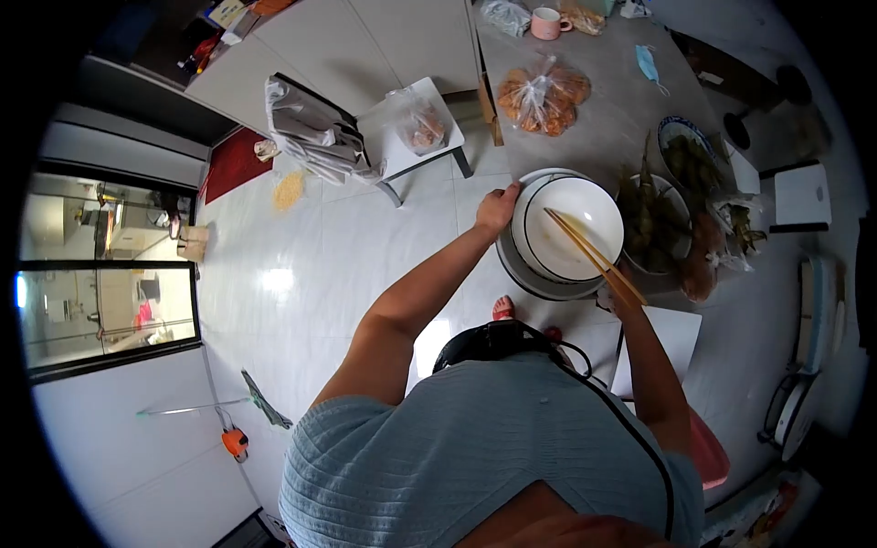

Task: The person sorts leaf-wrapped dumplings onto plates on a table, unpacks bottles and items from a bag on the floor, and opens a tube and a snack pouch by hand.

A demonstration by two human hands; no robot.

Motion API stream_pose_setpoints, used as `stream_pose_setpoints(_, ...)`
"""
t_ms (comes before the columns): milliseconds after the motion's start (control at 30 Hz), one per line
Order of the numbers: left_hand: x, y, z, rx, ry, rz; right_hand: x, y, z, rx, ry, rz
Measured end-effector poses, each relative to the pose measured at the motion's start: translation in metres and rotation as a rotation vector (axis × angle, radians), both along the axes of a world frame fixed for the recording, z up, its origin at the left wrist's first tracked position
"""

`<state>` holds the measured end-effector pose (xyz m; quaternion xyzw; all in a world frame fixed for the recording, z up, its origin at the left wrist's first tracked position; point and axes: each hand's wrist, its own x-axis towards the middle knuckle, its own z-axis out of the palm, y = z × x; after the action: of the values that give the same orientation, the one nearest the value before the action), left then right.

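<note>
In front of me is a stack of nested white bowls [585, 215] with dark rims, sitting inside a larger basin [513, 265]. My left hand [498, 208] grips the stack's left rim. On the lower right side, my right hand [621, 290] is closed at the basin's edge; its fingers are partly hidden. A pair of wooden chopsticks [589, 251] slants across the top bowl, their near ends over my right hand. Whether that hand also pinches them, I cannot tell. Right of the stack, a bowl holds green leaf-wrapped bundles [647, 219].
A grey table [617, 100] carries a bag of brown food [545, 96], a pink mug [548, 24], a blue mask [648, 64] and a patterned bowl [681, 125]. A white stool [425, 105] and a bag-draped chair [315, 137] stand left. A mop [265, 399] lies behind left.
</note>
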<state>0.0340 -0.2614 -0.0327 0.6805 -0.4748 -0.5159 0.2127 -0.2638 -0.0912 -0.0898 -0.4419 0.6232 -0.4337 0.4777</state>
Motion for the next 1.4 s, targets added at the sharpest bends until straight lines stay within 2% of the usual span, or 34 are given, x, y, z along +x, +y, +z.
stream_pose_setpoints(100, -0.003, 0.013, 0.004, 0.0, -0.007, 0.013, 0.007, -0.004, 0.031, 0.132, -0.239, -0.06)
stream_pose_setpoints(200, -0.008, 0.017, -0.004, -0.006, 0.022, 0.009, 0.0, -0.004, 0.025, 0.246, -0.202, -0.106)
stream_pose_setpoints(333, -0.018, 0.021, -0.004, -0.049, 0.013, 0.001, -0.015, 0.003, 0.021, 0.089, -0.171, -0.007)
stream_pose_setpoints(500, -0.026, 0.024, -0.002, -0.09, -0.054, -0.012, -0.024, 0.007, 0.011, 0.211, -0.185, -0.1)
stream_pose_setpoints(600, -0.027, 0.018, -0.01, -0.105, -0.044, -0.008, -0.025, 0.001, 0.021, 0.27, -0.177, -0.037)
stream_pose_setpoints(633, -0.027, 0.018, -0.012, -0.1, -0.028, 0.001, -0.025, 0.001, 0.033, 0.259, -0.232, 0.03)
stream_pose_setpoints(733, -0.027, 0.025, -0.004, -0.126, 0.047, 0.039, -0.017, 0.005, 0.046, 0.208, -0.356, -0.004)
stream_pose_setpoints(767, -0.025, 0.025, -0.004, -0.129, 0.04, 0.037, -0.016, 0.008, 0.044, 0.206, -0.363, -0.004)
stream_pose_setpoints(833, -0.018, 0.022, -0.01, -0.146, 0.193, 0.12, -0.015, 0.014, 0.034, 0.209, -0.245, -0.125)
stream_pose_setpoints(967, -0.004, 0.017, 0.006, 0.006, 0.232, 0.124, -0.049, 0.048, -0.045, 0.153, -0.271, -0.044)
stream_pose_setpoints(1000, 0.002, 0.011, 0.001, -0.033, 0.205, 0.101, -0.051, 0.056, -0.056, 0.207, -0.357, -0.089)
stream_pose_setpoints(1067, 0.02, -0.006, -0.024, -0.065, 0.179, 0.066, -0.039, 0.067, -0.04, 0.263, -0.445, -0.148)
stream_pose_setpoints(1100, 0.03, -0.021, -0.047, -0.149, 0.068, -0.038, -0.027, 0.074, 0.0, 0.331, -0.273, -0.121)
stream_pose_setpoints(1133, 0.039, -0.033, -0.059, -0.235, -0.044, -0.143, -0.015, 0.078, 0.016, 0.378, -0.209, -0.129)
stream_pose_setpoints(1200, 0.044, -0.043, -0.037, -0.279, -0.099, -0.241, -0.002, 0.098, -0.003, 0.368, -0.065, -0.2)
stream_pose_setpoints(1267, 0.054, -0.059, -0.026, -0.329, -0.15, -0.355, 0.008, 0.127, -0.042, 0.25, 0.245, -0.271)
stream_pose_setpoints(1333, 0.061, -0.072, -0.033, -0.473, -0.145, -0.463, 0.037, 0.149, -0.047, 0.297, 0.297, -0.373)
stream_pose_setpoints(1367, 0.066, -0.085, -0.04, -0.59, -0.235, -0.578, 0.05, 0.154, -0.038, 0.685, -0.26, -0.599)
stream_pose_setpoints(1400, 0.068, -0.094, -0.041, -0.588, -0.223, -0.588, 0.066, 0.158, -0.038, 0.639, -0.2, -0.542)
